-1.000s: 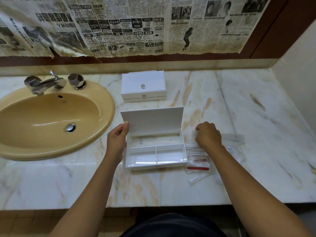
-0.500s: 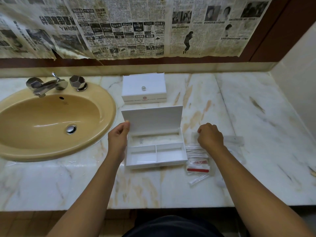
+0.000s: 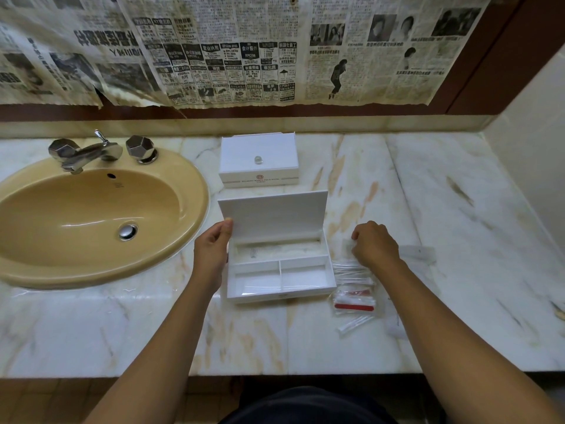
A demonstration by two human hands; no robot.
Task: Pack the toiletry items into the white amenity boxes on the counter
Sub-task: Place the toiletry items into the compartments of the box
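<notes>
An open white amenity box (image 3: 279,278) sits on the marble counter, its lid (image 3: 275,214) standing up and its three compartments bare. My left hand (image 3: 211,252) holds the lid's left edge between thumb and fingers. Just right of the box lies a heap of clear-wrapped toiletry packets (image 3: 353,272); one packet with a red strip (image 3: 354,306) lies nearest me. My right hand (image 3: 373,244) rests on the heap's far end, fingers curled around a clear packet (image 3: 347,247). A second white amenity box (image 3: 259,160) stands closed behind the open one.
A tan oval sink (image 3: 91,215) with a chrome tap (image 3: 88,151) fills the counter's left side. Newspaper sheets (image 3: 232,47) hang on the back wall. A side wall (image 3: 532,142) bounds the counter on the right. Bare marble (image 3: 477,215) stretches right of the packets.
My right hand has shifted slightly up and left on the packet heap, fingers closing on a clear packet. The left hand stays on the lid; the camera tilted a little.
</notes>
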